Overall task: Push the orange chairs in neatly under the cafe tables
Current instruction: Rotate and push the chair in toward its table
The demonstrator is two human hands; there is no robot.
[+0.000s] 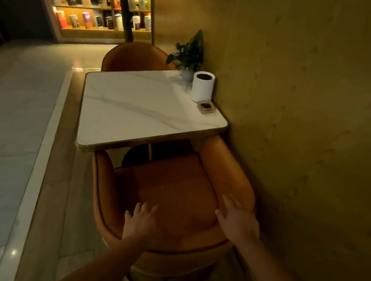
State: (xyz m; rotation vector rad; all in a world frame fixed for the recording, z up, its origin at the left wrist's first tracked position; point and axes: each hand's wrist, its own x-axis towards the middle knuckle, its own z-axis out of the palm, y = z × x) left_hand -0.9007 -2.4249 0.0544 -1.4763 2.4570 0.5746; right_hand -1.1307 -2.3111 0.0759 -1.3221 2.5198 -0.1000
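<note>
An orange padded chair stands right below me, its seat front tucked a little under the near edge of a white marble cafe table. My left hand lies flat with fingers spread on the inside of the chair's curved backrest. My right hand rests the same way on the backrest's right side, fingers apart. Neither hand grips anything. A second orange chair sits at the table's far side, its back showing above the tabletop.
A rough wall runs close along the right of table and chair. On the table's far right corner stand a potted plant, a white cylinder and a small dish. Pale tiled floor stretches left; a lit bookshelf stands beyond.
</note>
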